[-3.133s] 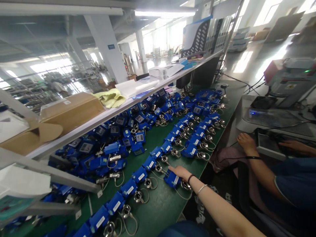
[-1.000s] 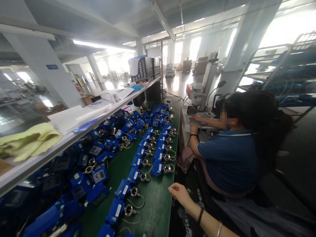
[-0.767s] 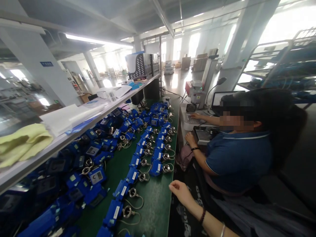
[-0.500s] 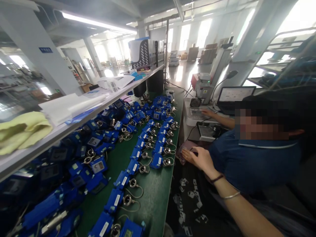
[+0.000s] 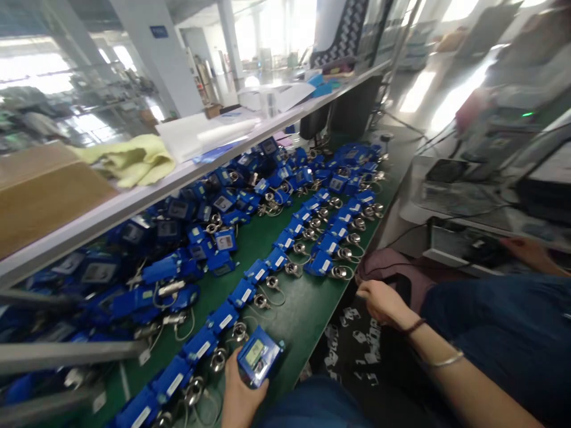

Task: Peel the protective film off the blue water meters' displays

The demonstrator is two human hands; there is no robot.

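My left hand (image 5: 243,383) is closed around a blue meter (image 5: 259,355) with a small display on its face, held at the near end of the bench. Beside it, a long row of blue meters (image 5: 223,318) with white labels runs up the green bench top, each with a metal ring fitting (image 5: 239,331) and a grey cable. Out past the bench edge, my right hand (image 5: 383,302) has its fingers curled together. Whether something small is pinched in them I cannot make out.
Many blue meters lie heaped under the shelf (image 5: 250,142), which bears a yellow cloth (image 5: 143,160) and a cardboard box (image 5: 49,190). A co-worker in a dark blue shirt (image 5: 495,315) sits close on the right, a hand (image 5: 530,252) near a tray (image 5: 446,244). White scraps (image 5: 366,345) lie below.
The view has swung left and down. My left hand has come into sight, gripping the blue meter. My right hand's fingers are now more curled, and the co-worker's head is out of view.
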